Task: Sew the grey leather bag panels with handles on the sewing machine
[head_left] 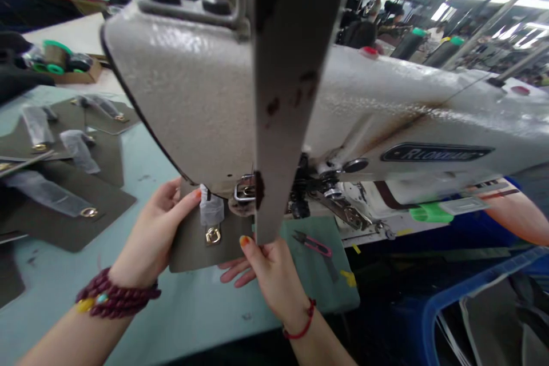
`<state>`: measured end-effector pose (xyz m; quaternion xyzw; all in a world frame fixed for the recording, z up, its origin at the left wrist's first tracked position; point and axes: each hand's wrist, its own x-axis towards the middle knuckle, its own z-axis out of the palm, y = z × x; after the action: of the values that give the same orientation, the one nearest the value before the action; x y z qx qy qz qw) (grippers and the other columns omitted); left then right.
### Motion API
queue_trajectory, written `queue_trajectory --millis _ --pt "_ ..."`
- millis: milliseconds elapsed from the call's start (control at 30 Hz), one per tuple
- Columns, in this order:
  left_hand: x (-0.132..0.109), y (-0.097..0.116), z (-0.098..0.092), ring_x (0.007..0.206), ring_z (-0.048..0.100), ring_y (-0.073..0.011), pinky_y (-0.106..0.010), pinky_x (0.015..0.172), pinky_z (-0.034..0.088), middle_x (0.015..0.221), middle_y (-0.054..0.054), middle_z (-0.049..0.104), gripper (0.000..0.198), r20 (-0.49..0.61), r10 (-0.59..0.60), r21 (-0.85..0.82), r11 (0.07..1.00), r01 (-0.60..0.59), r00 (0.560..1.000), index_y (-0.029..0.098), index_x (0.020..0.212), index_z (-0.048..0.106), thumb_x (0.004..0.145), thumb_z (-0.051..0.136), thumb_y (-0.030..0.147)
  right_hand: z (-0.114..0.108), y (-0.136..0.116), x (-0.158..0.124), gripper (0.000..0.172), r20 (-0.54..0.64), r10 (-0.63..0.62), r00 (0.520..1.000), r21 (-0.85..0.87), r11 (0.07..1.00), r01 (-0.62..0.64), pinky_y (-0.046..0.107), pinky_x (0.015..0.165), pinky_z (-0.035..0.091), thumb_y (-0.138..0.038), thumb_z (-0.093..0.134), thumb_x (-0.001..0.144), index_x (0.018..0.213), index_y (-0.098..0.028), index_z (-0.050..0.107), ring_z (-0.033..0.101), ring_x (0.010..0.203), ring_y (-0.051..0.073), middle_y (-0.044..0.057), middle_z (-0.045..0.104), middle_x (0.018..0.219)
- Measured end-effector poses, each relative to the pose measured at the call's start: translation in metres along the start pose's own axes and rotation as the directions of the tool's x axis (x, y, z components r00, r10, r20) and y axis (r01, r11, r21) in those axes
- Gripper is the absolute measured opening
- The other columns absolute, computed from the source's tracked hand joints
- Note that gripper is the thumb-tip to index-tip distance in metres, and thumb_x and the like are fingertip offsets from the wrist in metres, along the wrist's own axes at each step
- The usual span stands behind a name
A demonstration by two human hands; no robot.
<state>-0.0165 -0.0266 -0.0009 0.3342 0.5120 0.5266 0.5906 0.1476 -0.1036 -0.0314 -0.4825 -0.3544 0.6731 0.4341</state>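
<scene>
A sewing machine (184, 86) fills 12 o'clock. At 9 o'clock lie at least four panels (72, 223). One more panel (189, 251), seemingly stiff and light, sits under the machine, best held by its edges; the left hand (148, 234) and right hand (270, 274) grip it, apart. One pair of snips (313, 245) lies at 1 o'clock.

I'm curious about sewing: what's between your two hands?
In the head view, an olive bag panel with a gold buckle lies between your left hand and right hand.
</scene>
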Motion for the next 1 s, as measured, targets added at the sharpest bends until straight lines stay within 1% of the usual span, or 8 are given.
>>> queue_trajectory --millis 67,133,200,267,333,433,700,1000 --pt "-0.025 -0.025 -0.010 0.073 0.070 -0.0162 -0.019 0.058 0.056 0.096 0.000 0.077 0.046 0.001 -0.093 -0.067 0.993 0.093 0.996 0.023 0.115 0.068 0.073 0.081 0.036 -0.001 0.002 -0.002 0.057 0.020 0.013 1.000 0.026 1.000 -0.014 0.015 0.047 0.049 -0.070 0.054 0.086 0.080 -0.013 0.057 0.073 0.059 0.017 0.011 0.072 0.068" --pt "-0.050 -0.051 -0.013 0.086 0.070 -0.0190 -0.023 0.075 0.059 0.099 -0.002 0.077 0.047 -0.004 -0.130 -0.223 0.967 0.126 0.991 0.023 0.110 0.070 0.069 0.083 0.041 -0.002 0.003 -0.003 0.056 0.033 -0.001 0.999 0.045 0.999 0.000 0.015 0.046 0.047 -0.068 0.055 0.086 0.081 -0.012 0.059 0.071 0.054 0.016 0.011 0.073 0.069" --pt "-0.068 -0.071 -0.007 0.097 0.069 -0.0264 -0.032 0.087 0.058 0.099 -0.008 0.076 0.049 0.036 -0.157 -0.292 0.943 0.161 0.987 0.018 0.101 0.074 0.065 0.083 0.050 -0.002 0.002 -0.004 0.054 0.049 -0.020 0.999 0.055 0.998 0.018 0.016 0.046 0.048 -0.066 0.056 0.087 0.080 -0.012 0.060 0.070 0.053 0.015 0.011 0.073 0.069" --pt "-0.076 -0.079 0.003 0.098 0.068 -0.0305 -0.036 0.087 0.057 0.092 -0.013 0.076 0.050 0.038 -0.242 -0.244 0.939 0.244 0.969 0.012 0.087 0.076 0.062 0.083 0.054 -0.001 0.001 -0.004 0.054 0.060 -0.037 0.998 0.045 0.998 0.034 0.016 0.047 0.048 -0.064 0.056 0.088 0.080 -0.011 0.062 0.070 0.053 0.015 0.011 0.073 0.069" --pt "-0.074 -0.079 0.012 0.089 0.068 -0.0281 -0.034 0.079 0.057 0.083 -0.012 0.074 0.049 -0.053 -0.331 -0.144 0.936 0.321 0.942 0.009 0.076 0.075 0.058 0.085 0.053 -0.001 -0.001 -0.005 0.054 0.050 -0.046 0.998 0.009 0.999 0.046 0.017 0.047 0.047 -0.064 0.055 0.089 0.080 -0.011 0.064 0.069 0.052 0.014 0.010 0.073 0.067" --pt "-0.067 -0.072 0.014 0.074 0.064 -0.0221 -0.030 0.067 0.054 0.079 -0.009 0.073 0.045 -0.132 -0.331 -0.003 0.943 0.333 0.934 0.010 0.074 0.074 0.059 0.086 0.051 0.000 -0.001 -0.008 0.055 0.006 -0.039 0.999 -0.038 0.999 0.039 0.017 0.046 0.045 -0.065 0.055 0.088 0.077 -0.012 0.064 0.067 0.049 0.014 0.007 0.070 0.061" --pt "-0.063 -0.066 0.000 0.062 0.057 -0.0194 -0.031 0.060 0.049 0.062 -0.006 0.063 0.044 -0.028 -0.340 0.169 0.925 0.339 0.940 0.010 0.067 0.073 0.066 0.081 0.053 -0.001 -0.005 -0.012 0.049 -0.035 -0.047 0.998 -0.081 0.996 0.044 0.017 0.046 0.044 -0.059 0.055 0.089 0.073 -0.013 0.061 0.063 0.045 0.012 0.004 0.067 0.055" --pt "-0.043 -0.054 0.015 0.064 0.050 -0.0144 -0.025 0.063 0.046 0.064 -0.003 0.063 0.039 0.146 -0.357 0.005 0.933 0.360 0.923 0.012 0.066 0.072 0.073 0.078 0.049 -0.001 -0.015 0.007 0.044 -0.080 -0.112 0.990 -0.145 0.984 0.100 0.017 0.046 0.045 -0.052 0.057 0.091 0.069 -0.014 0.061 0.061 0.044 0.011 0.002 0.065 0.052"
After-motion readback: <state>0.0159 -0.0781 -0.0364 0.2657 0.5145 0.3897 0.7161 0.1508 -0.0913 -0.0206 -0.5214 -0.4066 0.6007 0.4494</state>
